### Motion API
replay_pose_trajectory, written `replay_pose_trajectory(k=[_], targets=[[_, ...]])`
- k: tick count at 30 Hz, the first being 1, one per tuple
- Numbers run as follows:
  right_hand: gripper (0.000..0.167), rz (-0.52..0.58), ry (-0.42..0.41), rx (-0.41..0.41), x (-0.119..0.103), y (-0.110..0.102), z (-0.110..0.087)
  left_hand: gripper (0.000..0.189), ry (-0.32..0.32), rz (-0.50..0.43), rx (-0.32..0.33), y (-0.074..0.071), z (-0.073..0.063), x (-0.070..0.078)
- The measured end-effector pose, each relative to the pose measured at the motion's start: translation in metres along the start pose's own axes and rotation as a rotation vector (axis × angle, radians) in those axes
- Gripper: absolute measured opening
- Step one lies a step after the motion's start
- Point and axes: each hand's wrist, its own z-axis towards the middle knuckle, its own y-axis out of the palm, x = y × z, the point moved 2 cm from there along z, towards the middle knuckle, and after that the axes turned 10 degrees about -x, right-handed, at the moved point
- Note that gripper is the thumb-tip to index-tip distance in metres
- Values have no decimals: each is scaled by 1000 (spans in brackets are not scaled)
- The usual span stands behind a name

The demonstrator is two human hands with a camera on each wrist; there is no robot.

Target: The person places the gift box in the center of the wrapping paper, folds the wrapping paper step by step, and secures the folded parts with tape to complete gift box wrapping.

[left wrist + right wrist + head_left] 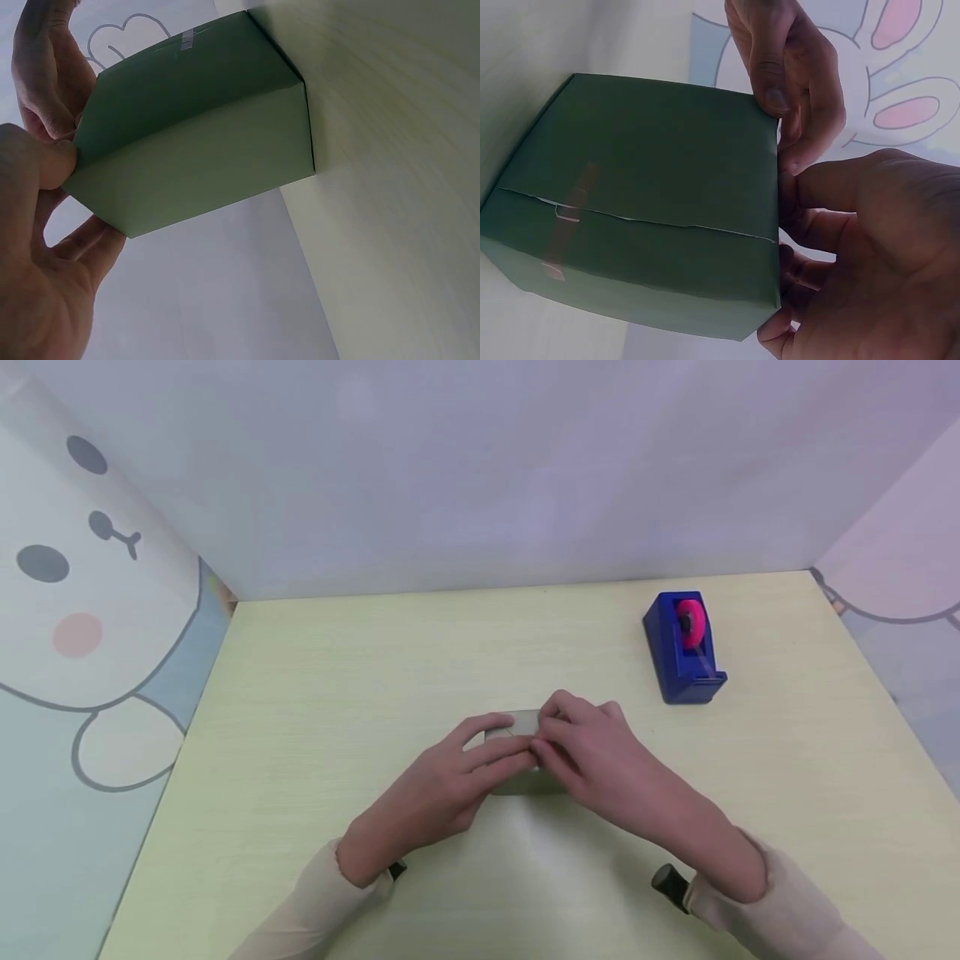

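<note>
A small green cardboard box (652, 165) stands on the table, a strip of clear tape (571, 217) stuck across the flap seam on its side. My left hand (457, 777) grips the box by its upper left end. Its thumb presses the top edge and a fingertip touches a far corner, while other fingers stretch across the lid. With bent fingers, my right hand (592, 752) holds the top at the right end, fingertips right at the rim. Both hands' fingertips meet over the middle of the lid. What lies under them is hidden.
A blue tape dispenser (684, 652) with a pink core stands at the back right of the pale wooden table (337, 668). Behind rises a plain white backdrop (480, 477). Panels with cartoon animals (97, 568) flank the table.
</note>
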Motion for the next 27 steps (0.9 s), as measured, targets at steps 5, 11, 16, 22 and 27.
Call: replay_pose_trajectory(k=[5, 11, 16, 22, 27], targets=[[20, -42, 1, 2, 0, 0, -2, 60, 1, 7, -6, 0, 0, 1], [24, -15, 10, -45, 2, -2, -2, 56, 8, 8, 9, 2, -1, 1], [27, -28, 21, -75, 0, -7, -1, 55, 13, 16, 31, 1, -2, 1], [27, -190, 38, -51, -5, -10, -2, 55, 4, 4, 28, 0, -1, 2], [43, -248, 87, -18, 1, -9, -10, 51, -1, -14, 37, 0, -2, 3]])
